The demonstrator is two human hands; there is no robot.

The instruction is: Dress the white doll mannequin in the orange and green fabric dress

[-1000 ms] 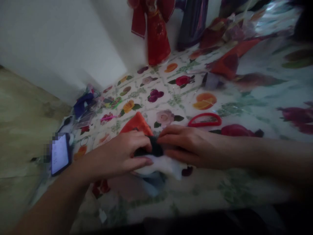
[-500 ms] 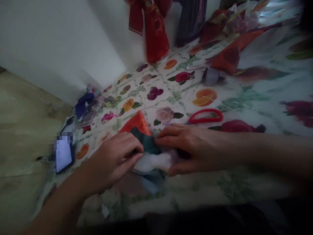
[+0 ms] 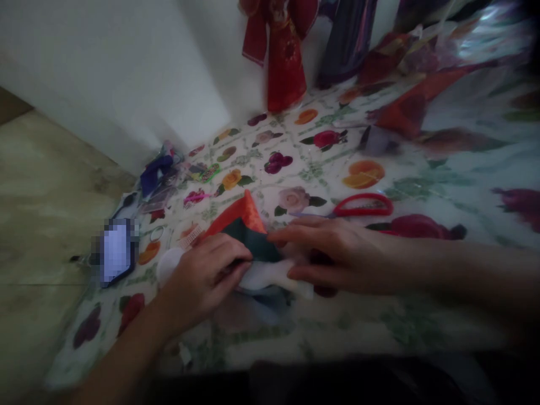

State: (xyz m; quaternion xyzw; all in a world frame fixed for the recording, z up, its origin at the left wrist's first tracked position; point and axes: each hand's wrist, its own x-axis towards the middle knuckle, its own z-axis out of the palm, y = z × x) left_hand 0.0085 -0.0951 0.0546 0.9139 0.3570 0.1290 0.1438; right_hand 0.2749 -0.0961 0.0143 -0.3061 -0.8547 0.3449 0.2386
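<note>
My left hand [image 3: 215, 270] is closed, thumb and forefinger pinched at the edge of a dark green cloth [image 3: 251, 239]. A soft white piece, perhaps padding [image 3: 270, 275], lies along this cloth, with a bluish-green fold below it. Over the white piece's right end hovers or rests my right hand [image 3: 324, 250]; its fingers are stretched out and apart, the forefinger near the green cloth and the thumb at the white piece. Behind the green cloth an orange cloth [image 3: 248, 211] stands up in a peak. Red-handled scissors [image 3: 365, 205] lie just beyond my right hand.
Left of my hands are a phone [image 3: 117, 253], a round white thing [image 3: 169, 264] and small packets with a blue cloth [image 3: 157, 174]. A red dressed figure [image 3: 286, 73] and a dark flask-like vessel [image 3: 348, 42] stand at the wall. Orange cloth [image 3: 405, 112] lies back right.
The whole view has shifted slightly. My right thumb has moved up on the white piece, and its right end now shows below the thumb. My left hand keeps its pinch.
</note>
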